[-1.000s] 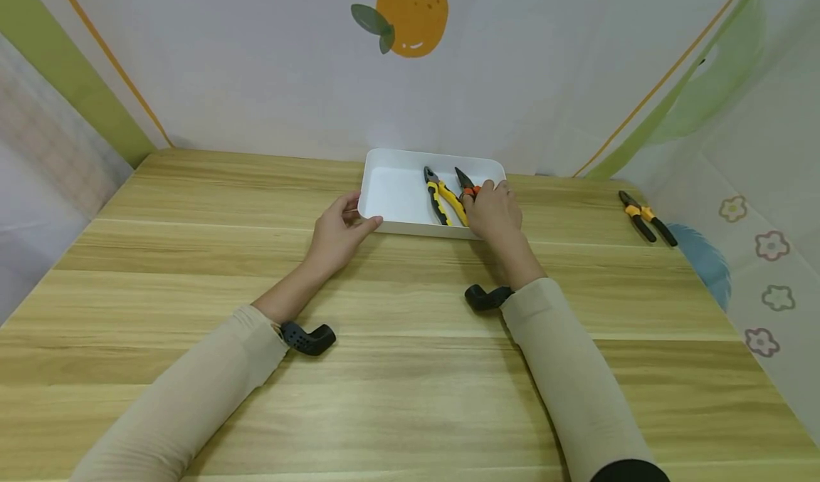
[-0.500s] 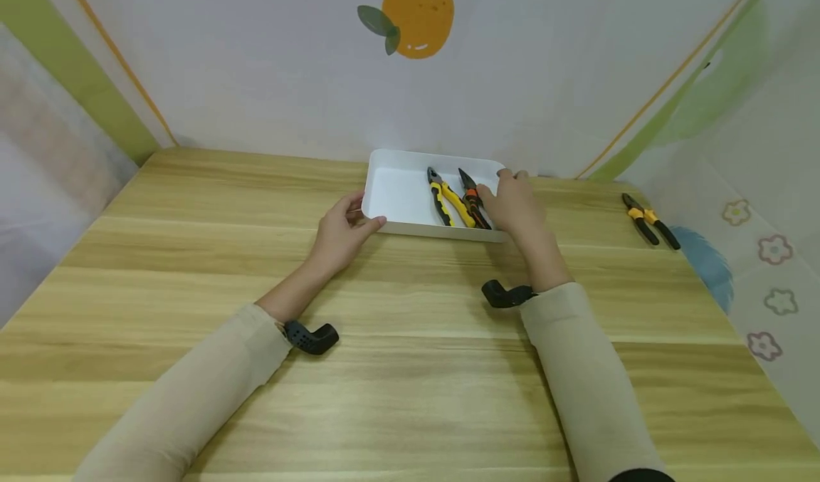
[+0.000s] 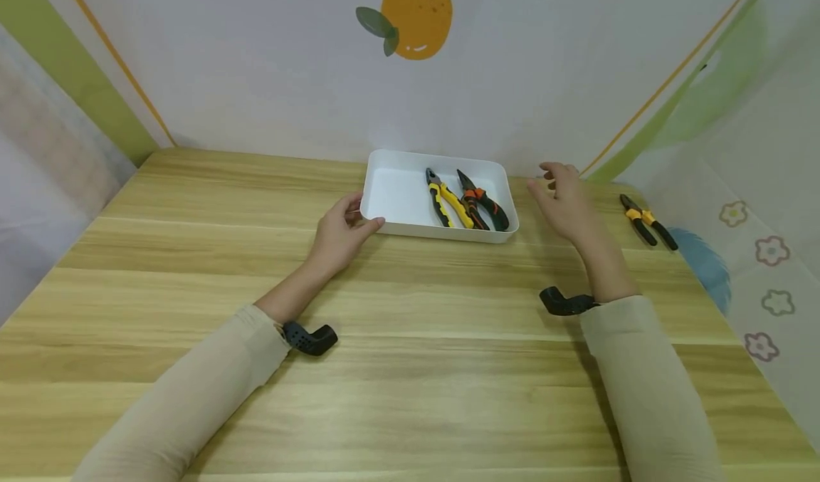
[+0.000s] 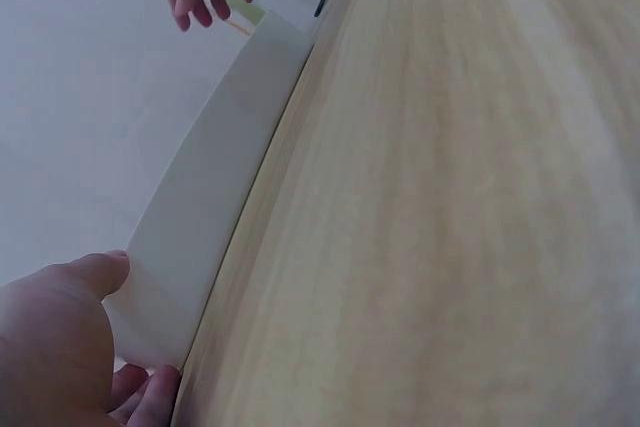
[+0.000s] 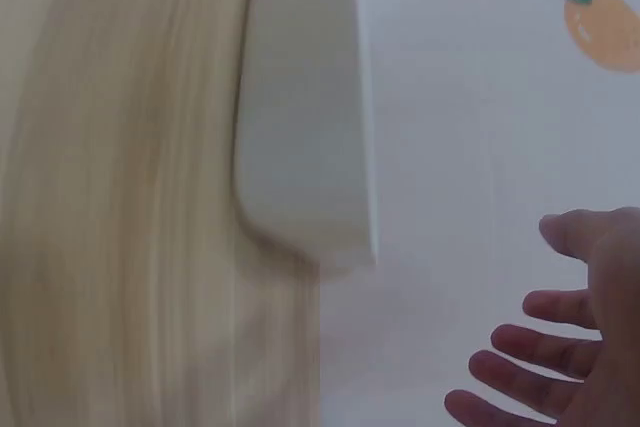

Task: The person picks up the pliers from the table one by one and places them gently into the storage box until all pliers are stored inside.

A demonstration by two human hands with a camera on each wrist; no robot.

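Observation:
A shallow white tray (image 3: 397, 194) sits at the back of the wooden table in the head view. My left hand (image 3: 338, 238) grips its front left corner, thumb against the front wall and fingers around the left side. Inside the tray's right half lie yellow-and-black pliers (image 3: 458, 206) and, beside them, long-nose pliers (image 3: 494, 211) with black-and-orange handles. Right of the tray, my right hand (image 3: 566, 208) is apart from it with fingers spread and holds nothing. In the right wrist view, that hand (image 5: 590, 327) shows loosely extended fingers near the tray's corner (image 5: 310, 187).
Another pair of pliers (image 3: 648, 221), with orange-yellow and black handles, lies near the table's right edge. A white printed cloth (image 3: 288, 76) stands behind the table (image 3: 410, 396). More patterned cloth (image 3: 756, 183) hangs along the right side.
My right hand has let go of the long-nose pliers in the tray and moved right, out past the tray's edge. The left hand stays on the tray corner.

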